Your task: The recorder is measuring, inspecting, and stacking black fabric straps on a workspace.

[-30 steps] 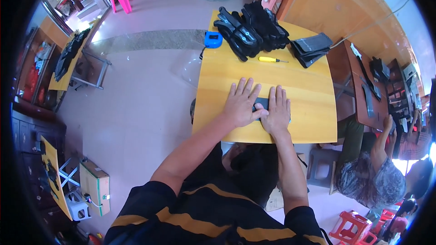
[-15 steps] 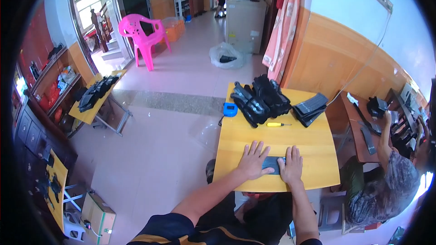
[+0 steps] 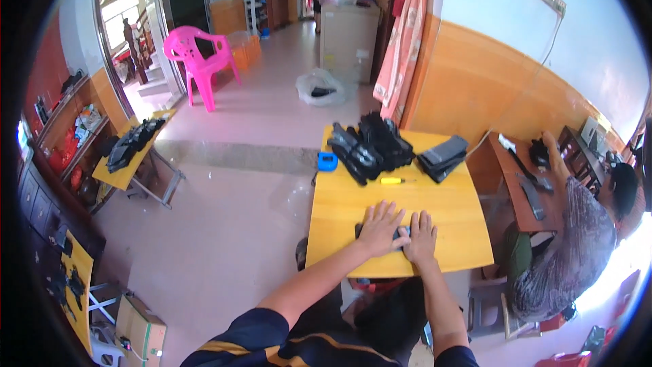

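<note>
On the yellow wooden table [image 3: 339, 251], both hands lie flat on a dark grey flat strip [image 3: 358, 230], which they mostly cover. A bit of it shows left of my left hand [image 3: 382, 231], whose fingers are spread. My right hand [image 3: 422, 239] rests close beside it with straight fingers, the two thumbs nearly meeting. Beyond them lies a small yellow-handled screwdriver [image 3: 391, 181]. Farther back are a heap of black bundles [image 3: 380, 149] and a stack of dark grey flat pieces [image 3: 441, 158]. A blue tape measure [image 3: 327, 162] sits at the left edge.
At the right, another person [image 3: 570, 251] sits at a brown table [image 3: 523, 197] bearing dark strips. Two smaller yellow tables [image 3: 121, 175] with black items stand at the left. A pink chair [image 3: 201, 61], a plastic bag [image 3: 319, 88] and a large box [image 3: 348, 37] are farther off.
My hands have come closer together and now cover most of the strip, which showed between them before. The whole view has shifted slightly. The person at the right has leaned forward.
</note>
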A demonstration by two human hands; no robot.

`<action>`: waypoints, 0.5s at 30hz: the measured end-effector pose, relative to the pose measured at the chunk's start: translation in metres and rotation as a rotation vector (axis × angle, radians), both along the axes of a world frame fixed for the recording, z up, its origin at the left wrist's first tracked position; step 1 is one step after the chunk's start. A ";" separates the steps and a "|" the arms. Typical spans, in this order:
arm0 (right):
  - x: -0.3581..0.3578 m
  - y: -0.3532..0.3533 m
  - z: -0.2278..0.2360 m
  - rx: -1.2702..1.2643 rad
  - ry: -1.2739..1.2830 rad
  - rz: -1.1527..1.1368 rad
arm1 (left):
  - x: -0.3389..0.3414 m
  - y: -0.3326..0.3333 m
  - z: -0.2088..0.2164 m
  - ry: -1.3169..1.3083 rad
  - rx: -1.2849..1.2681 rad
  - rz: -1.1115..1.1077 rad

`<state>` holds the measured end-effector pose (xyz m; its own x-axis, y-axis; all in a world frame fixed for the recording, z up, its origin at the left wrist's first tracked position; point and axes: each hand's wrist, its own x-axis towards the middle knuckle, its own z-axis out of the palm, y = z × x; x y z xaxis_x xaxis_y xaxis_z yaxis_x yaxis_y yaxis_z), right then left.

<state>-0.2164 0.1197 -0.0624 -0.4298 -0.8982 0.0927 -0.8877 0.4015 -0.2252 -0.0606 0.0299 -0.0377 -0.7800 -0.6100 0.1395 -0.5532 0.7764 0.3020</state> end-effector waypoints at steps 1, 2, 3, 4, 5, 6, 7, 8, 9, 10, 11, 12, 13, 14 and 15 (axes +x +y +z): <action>0.002 0.001 0.003 0.017 0.025 0.006 | 0.000 0.001 -0.010 0.034 0.003 -0.027; -0.005 0.001 -0.001 -0.006 0.045 -0.021 | 0.000 0.001 -0.011 0.043 -0.015 -0.038; -0.014 0.004 -0.006 -0.027 0.066 -0.049 | 0.000 0.001 -0.010 0.052 -0.031 -0.049; -0.016 0.006 -0.005 -0.037 0.051 -0.055 | 0.006 0.001 -0.006 0.016 -0.050 -0.049; -0.017 0.005 -0.001 -0.056 0.039 -0.060 | 0.011 -0.002 -0.007 0.020 -0.045 -0.032; -0.019 0.006 -0.001 -0.029 0.040 -0.073 | 0.015 -0.004 -0.010 0.027 -0.045 -0.018; -0.019 0.005 -0.005 -0.001 0.030 -0.071 | 0.029 -0.008 -0.013 0.031 -0.018 0.009; -0.018 0.004 -0.009 0.026 0.024 -0.070 | 0.042 -0.014 -0.016 0.020 0.008 0.010; -0.016 0.004 -0.009 0.030 0.017 -0.066 | 0.058 -0.022 -0.012 0.000 0.019 0.079; -0.015 0.007 -0.008 0.032 0.010 -0.070 | 0.071 -0.032 -0.009 -0.018 0.030 0.143; -0.013 0.008 -0.005 0.046 0.020 -0.073 | 0.085 -0.049 -0.019 0.064 -0.043 0.215; -0.012 0.008 -0.003 0.061 0.029 -0.080 | 0.096 -0.069 -0.029 0.146 -0.117 0.283; -0.011 0.011 -0.002 0.068 0.020 -0.086 | 0.101 -0.085 -0.023 0.173 -0.136 0.320; -0.010 0.012 -0.001 0.054 0.020 -0.087 | 0.105 -0.105 -0.014 0.200 -0.157 0.364; -0.009 0.013 0.000 0.038 0.024 -0.087 | 0.109 -0.127 -0.011 0.277 -0.175 0.366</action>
